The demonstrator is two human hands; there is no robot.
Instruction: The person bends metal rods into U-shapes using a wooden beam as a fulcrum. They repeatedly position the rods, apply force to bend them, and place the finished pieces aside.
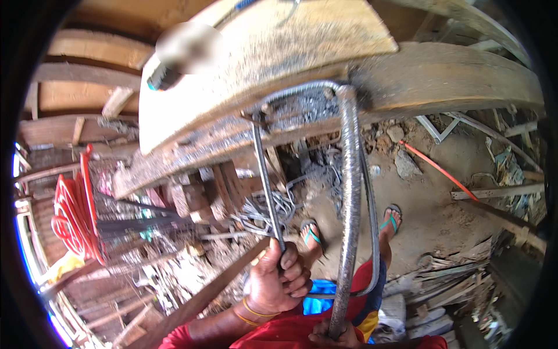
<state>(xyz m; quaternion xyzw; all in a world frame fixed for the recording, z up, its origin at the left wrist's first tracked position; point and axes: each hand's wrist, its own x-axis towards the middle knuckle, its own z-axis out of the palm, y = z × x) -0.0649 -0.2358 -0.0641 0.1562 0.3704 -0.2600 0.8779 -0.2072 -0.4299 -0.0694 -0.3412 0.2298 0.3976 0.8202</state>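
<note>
My left hand (279, 276) is closed in a fist around a thin grey metal rod (266, 189), whose upper end reaches pegs on the wooden beam (442, 75). My right hand (340, 335), partly cut off by the lower edge, grips the lower end of a thick, worn metal pipe (349, 192). The pipe's top rests at the beam, by a bend where rod runs along the wood. More bent rod (375, 232) loops down behind the pipe, curving toward my left hand; whether it is all one piece I cannot tell.
A pale board (290, 52) lies over the beam. Bent rods (267, 210) are heaped on the ground below it. An orange hose coil (72, 215) hangs at left. Scrap wood (442, 291) and a stone (407, 164) lie at right, near my sandalled feet (392, 218).
</note>
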